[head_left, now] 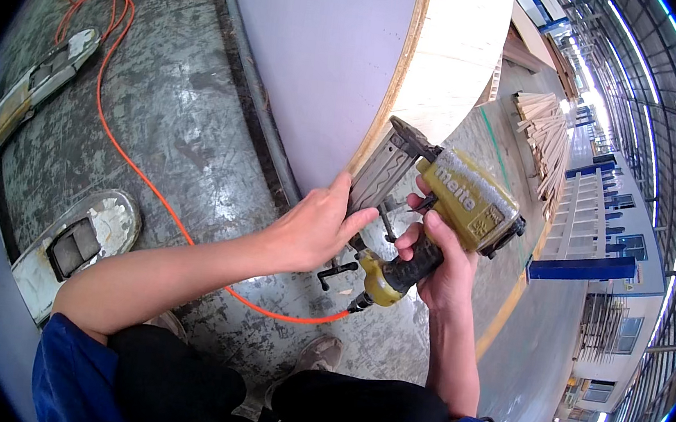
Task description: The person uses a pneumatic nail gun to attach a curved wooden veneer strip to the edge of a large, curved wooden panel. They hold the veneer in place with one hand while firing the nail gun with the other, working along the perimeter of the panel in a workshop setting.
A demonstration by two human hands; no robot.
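Observation:
My right hand (449, 265) grips the black handle of a worn yellow pneumatic nail gun (470, 204), its fingers around the handle and near the trigger. The gun's nose rests at the edge of a large curved panel (322, 53), which has a pale grey-violet face and a light wood rim (454, 50). My left hand (312, 223) is at the lower end of the gun's metal magazine (382, 170), thumb and forefinger on either side of it. Its other fingers are hidden. An orange air hose (144, 170) joins the bottom of the handle.
Two worn whitish frames with dark openings, one nearer (77, 248) and one farther (47, 73), stand at the left. A metal rail (256, 87) runs below the panel. The hose crosses the scuffed floor near my shoes. Wood strips (542, 138) are piled at the far right.

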